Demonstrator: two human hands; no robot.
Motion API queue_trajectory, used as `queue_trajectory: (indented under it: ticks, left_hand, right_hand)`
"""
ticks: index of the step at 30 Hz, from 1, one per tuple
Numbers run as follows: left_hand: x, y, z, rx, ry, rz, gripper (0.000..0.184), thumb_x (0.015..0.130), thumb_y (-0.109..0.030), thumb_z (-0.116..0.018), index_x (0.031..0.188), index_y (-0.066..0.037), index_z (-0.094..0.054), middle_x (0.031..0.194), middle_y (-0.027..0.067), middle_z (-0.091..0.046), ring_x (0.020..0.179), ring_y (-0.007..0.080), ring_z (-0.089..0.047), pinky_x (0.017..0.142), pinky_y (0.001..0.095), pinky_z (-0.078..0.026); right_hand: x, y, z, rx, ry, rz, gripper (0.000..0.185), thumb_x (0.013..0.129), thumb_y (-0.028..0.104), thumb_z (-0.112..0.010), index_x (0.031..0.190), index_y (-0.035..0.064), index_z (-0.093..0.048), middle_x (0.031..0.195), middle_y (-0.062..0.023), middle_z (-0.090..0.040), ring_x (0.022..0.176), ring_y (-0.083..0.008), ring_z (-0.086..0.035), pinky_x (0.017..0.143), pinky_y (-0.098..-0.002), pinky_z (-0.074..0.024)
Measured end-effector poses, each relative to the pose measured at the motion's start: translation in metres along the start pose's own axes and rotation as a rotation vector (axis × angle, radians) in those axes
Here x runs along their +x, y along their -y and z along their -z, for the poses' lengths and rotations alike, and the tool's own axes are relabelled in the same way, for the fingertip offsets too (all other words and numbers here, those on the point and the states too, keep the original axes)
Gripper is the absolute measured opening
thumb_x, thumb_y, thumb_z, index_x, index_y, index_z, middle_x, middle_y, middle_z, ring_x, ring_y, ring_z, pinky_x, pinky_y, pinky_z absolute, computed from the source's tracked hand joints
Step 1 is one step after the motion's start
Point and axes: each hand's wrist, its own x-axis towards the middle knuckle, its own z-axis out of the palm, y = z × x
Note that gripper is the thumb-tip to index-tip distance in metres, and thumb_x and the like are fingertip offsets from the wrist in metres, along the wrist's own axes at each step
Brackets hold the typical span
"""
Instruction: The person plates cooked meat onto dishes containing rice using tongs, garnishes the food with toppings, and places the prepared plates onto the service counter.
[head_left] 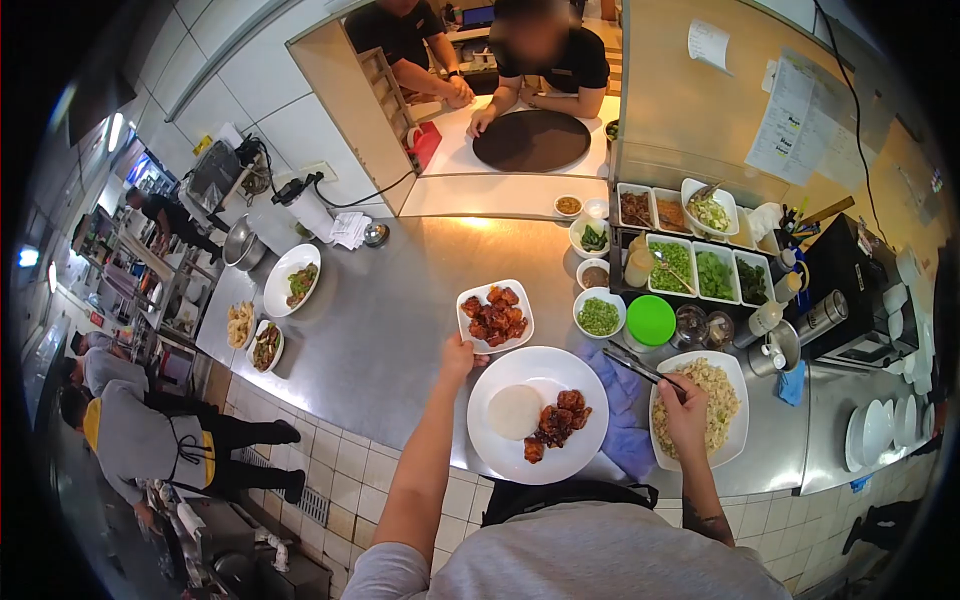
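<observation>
My left hand [460, 357] grips the lower left corner of a square white bowl [496, 316] of glazed, reddish-brown pieces. Black tongs [640, 366] are held in my right hand [684, 398], their tips over a blue cloth [627, 415]. Between my hands, near the counter's front edge, lies a large white plate [490, 447] with a round mound of rice [514, 412] and several glazed pieces [560, 425]. Under my right hand is a square white dish of fried rice [715, 400].
Garnish trays [716, 272], a green-lidded tub [651, 320] and bottles [765, 320] stand at the right. Filled dishes [293, 280] sit at the left. Behind the pass, two people lean near a dark round tray [532, 140]. Other people work at the far left.
</observation>
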Motion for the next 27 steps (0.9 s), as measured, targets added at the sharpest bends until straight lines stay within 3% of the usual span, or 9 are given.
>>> queue_trajectory:
  ticks: [6, 11, 14, 16, 17, 18, 23, 26, 27]
  left_hand:
    - [-0.026, 0.001, -0.028, -0.368, -0.466, -0.010, 0.027, 0.081, 0.008, -0.040, 0.107, 0.005, -0.036, 0.088, 0.0210, -0.058, 0.059, 0.0260, -0.065, 0.044, 0.0305, -0.055]
    - [-0.045, 0.011, -0.015, -0.232, -0.774, -0.120, 0.024, 0.079, 0.008, -0.043, 0.100, 0.003, -0.033, 0.089, 0.0207, -0.056, 0.054, 0.0243, -0.063, 0.044, 0.0308, -0.053]
    - [-0.062, 0.022, 0.002, -0.330, -0.759, -0.110, 0.027, 0.082, 0.008, -0.042, 0.106, 0.001, -0.030, 0.099, 0.0217, -0.051, 0.062, 0.0262, -0.064, 0.049, 0.0318, -0.056]
    - [-0.070, 0.031, 0.006, -0.377, -0.827, -0.119, 0.029, 0.081, 0.008, -0.042, 0.106, 0.001, -0.030, 0.094, 0.0207, -0.053, 0.060, 0.0253, -0.064, 0.048, 0.0311, -0.054]
    - [-0.074, 0.034, 0.006, -0.379, -0.868, -0.134, 0.029, 0.080, 0.008, -0.042, 0.106, 0.002, -0.031, 0.090, 0.0201, -0.054, 0.058, 0.0248, -0.064, 0.047, 0.0309, -0.053]
    - [-0.078, 0.038, 0.006, -0.380, -0.903, -0.148, 0.028, 0.079, 0.007, -0.042, 0.106, 0.003, -0.032, 0.086, 0.0196, -0.056, 0.057, 0.0243, -0.064, 0.046, 0.0307, -0.052]
    - [-0.096, 0.059, 0.016, -0.523, -0.835, -0.145, 0.028, 0.081, 0.008, -0.039, 0.108, 0.002, -0.029, 0.098, 0.0235, -0.052, 0.064, 0.0297, -0.064, 0.054, 0.0339, -0.058]
    - [-0.116, 0.065, 0.025, -0.595, -0.725, -0.076, 0.029, 0.084, 0.008, -0.036, 0.110, 0.001, -0.027, 0.100, 0.0241, -0.052, 0.068, 0.0317, -0.065, 0.059, 0.0362, -0.059]
    - [-0.122, 0.067, 0.028, -0.614, -0.702, -0.049, 0.030, 0.084, 0.008, -0.035, 0.111, 0.001, -0.026, 0.100, 0.0247, -0.052, 0.070, 0.0322, -0.065, 0.060, 0.0367, -0.059]
  right_hand:
    - [-0.003, -0.002, -0.007, -0.021, 0.032, -0.006, 0.018, 0.084, 0.012, -0.062, 0.093, -0.0043, -0.063, 0.068, 0.0050, -0.053, 0.060, -0.0025, -0.042, 0.052, -0.0185, -0.0331]
    - [-0.003, 0.003, -0.007, -0.001, 0.041, -0.039, 0.019, 0.085, 0.012, -0.062, 0.095, -0.0041, -0.063, 0.072, 0.0035, -0.055, 0.063, -0.0027, -0.044, 0.055, -0.0181, -0.0342]
    - [-0.003, -0.001, -0.007, 0.034, 0.046, -0.052, 0.020, 0.085, 0.013, -0.061, 0.096, -0.0042, -0.063, 0.074, 0.0029, -0.055, 0.065, -0.0028, -0.044, 0.057, -0.0178, -0.0343]
    - [-0.002, -0.007, -0.006, 0.053, 0.047, -0.069, 0.021, 0.086, 0.013, -0.061, 0.097, -0.0045, -0.062, 0.075, 0.0026, -0.056, 0.066, -0.0031, -0.044, 0.058, -0.0177, -0.0344]
    - [0.002, -0.016, -0.007, 0.022, 0.047, -0.016, 0.023, 0.086, 0.015, -0.061, 0.100, -0.0027, -0.061, 0.063, 0.0056, -0.048, 0.052, -0.0018, -0.037, 0.044, -0.0189, -0.0264]
    - [0.002, -0.015, -0.010, 0.017, 0.058, -0.021, 0.023, 0.086, 0.015, -0.061, 0.100, -0.0027, -0.061, 0.063, 0.0058, -0.047, 0.052, -0.0018, -0.036, 0.044, -0.0190, -0.0261]
    - [0.003, -0.009, -0.019, -0.020, 0.094, 0.037, 0.024, 0.086, 0.017, -0.061, 0.100, -0.0025, -0.061, 0.062, 0.0064, -0.046, 0.051, -0.0019, -0.034, 0.044, -0.0194, -0.0246]
    - [-0.001, 0.006, -0.022, -0.007, 0.116, -0.045, 0.024, 0.085, 0.015, -0.062, 0.098, -0.0050, -0.062, 0.076, 0.0026, -0.056, 0.065, -0.0037, -0.044, 0.058, -0.0180, -0.0340]
    - [-0.001, 0.003, -0.022, -0.012, 0.121, -0.022, 0.024, 0.085, 0.016, -0.062, 0.099, -0.0041, -0.062, 0.071, 0.0037, -0.053, 0.061, -0.0032, -0.041, 0.054, -0.0184, -0.0313]
